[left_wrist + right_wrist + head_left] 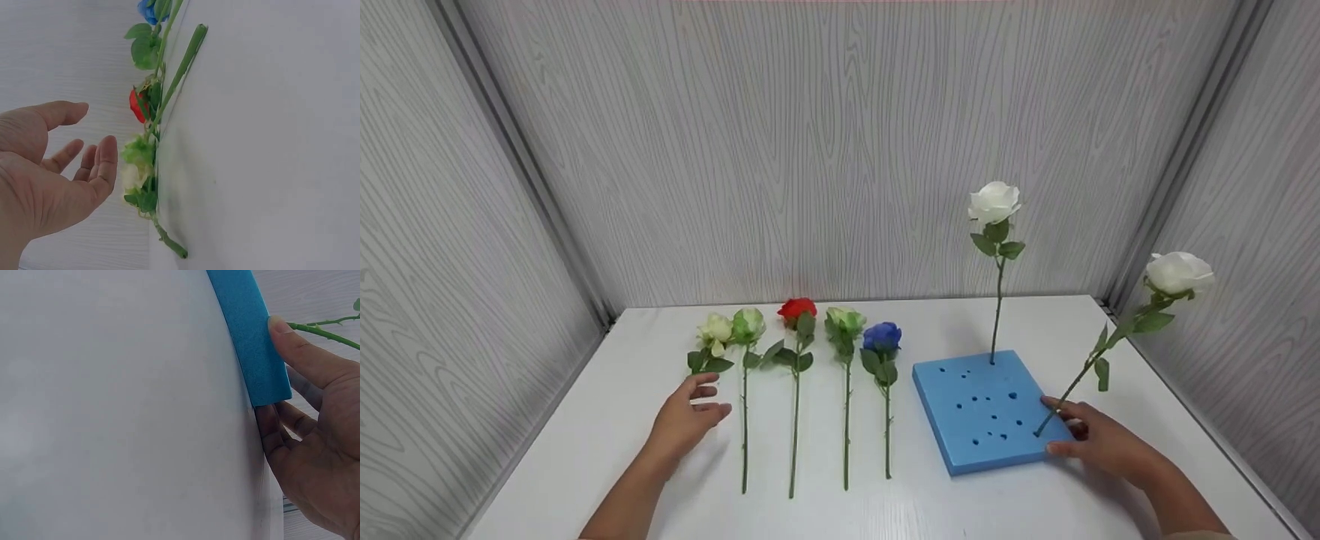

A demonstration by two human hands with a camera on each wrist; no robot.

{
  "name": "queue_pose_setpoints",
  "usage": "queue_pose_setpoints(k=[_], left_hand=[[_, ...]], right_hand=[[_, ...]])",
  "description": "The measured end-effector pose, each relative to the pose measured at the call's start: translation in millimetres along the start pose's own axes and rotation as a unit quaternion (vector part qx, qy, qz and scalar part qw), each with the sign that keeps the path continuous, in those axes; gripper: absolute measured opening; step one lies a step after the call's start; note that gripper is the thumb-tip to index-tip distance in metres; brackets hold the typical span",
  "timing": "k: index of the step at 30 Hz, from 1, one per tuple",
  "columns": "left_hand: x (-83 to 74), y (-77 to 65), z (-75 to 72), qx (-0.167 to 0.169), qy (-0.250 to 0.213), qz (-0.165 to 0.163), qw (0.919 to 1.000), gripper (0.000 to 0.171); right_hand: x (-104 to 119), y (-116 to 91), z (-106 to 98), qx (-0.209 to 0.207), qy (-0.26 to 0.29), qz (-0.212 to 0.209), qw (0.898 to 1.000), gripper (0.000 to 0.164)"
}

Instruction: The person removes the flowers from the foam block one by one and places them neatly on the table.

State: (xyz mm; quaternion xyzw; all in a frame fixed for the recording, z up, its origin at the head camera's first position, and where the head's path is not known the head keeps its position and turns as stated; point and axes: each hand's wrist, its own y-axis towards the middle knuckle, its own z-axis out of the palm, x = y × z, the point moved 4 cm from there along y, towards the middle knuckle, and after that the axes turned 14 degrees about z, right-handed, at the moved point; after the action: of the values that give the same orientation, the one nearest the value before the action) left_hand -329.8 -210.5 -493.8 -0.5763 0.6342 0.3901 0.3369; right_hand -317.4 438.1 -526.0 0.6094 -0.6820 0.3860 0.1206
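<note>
My left hand (682, 420), fingers loosely bent and nothing between them, hovers over the lower part of a pale cream rose (715, 331). Part of that stem is hidden behind the hand; its cut end shows in the left wrist view. At the right, my right hand (1102, 442) grips the near right corner of a blue foam block (971, 442), thumb on its top face and fingers against its side. Two white roses stand in holes of the block: one upright rose (995, 204) at the back, one tilted rose (1179, 274) leaning right beside the right hand.
More artificial roses lie in a row on the white table (780, 517): a green rose (748, 325), a red rose (797, 310), a pale green rose (846, 321) and a blue rose (883, 337). Grey wood-grain panels (810, 150) wall the table at back and sides.
</note>
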Motion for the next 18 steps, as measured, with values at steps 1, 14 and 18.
queue_pose_setpoints(k=[1, 14, 18], left_hand=[[-1.5, 0.5, 2.9, 0.002, -0.008, 0.003, 1.0, 0.066], [-24.4, -2.3, 41.3, 0.015, -0.057, 0.021, 0.9981, 0.072], [-32.5, -2.6, 56.4, 0.024, -0.07, 0.023, 0.997, 0.07]], right_hand=[[0, 0, 0, 0.0, 0.0, 0.0, 1.0, 0.093], [2, 0, 0, -0.002, 0.002, 0.003, 1.0, 0.094], [2, -1, 0, -0.003, 0.0, -0.002, 1.0, 0.093]])
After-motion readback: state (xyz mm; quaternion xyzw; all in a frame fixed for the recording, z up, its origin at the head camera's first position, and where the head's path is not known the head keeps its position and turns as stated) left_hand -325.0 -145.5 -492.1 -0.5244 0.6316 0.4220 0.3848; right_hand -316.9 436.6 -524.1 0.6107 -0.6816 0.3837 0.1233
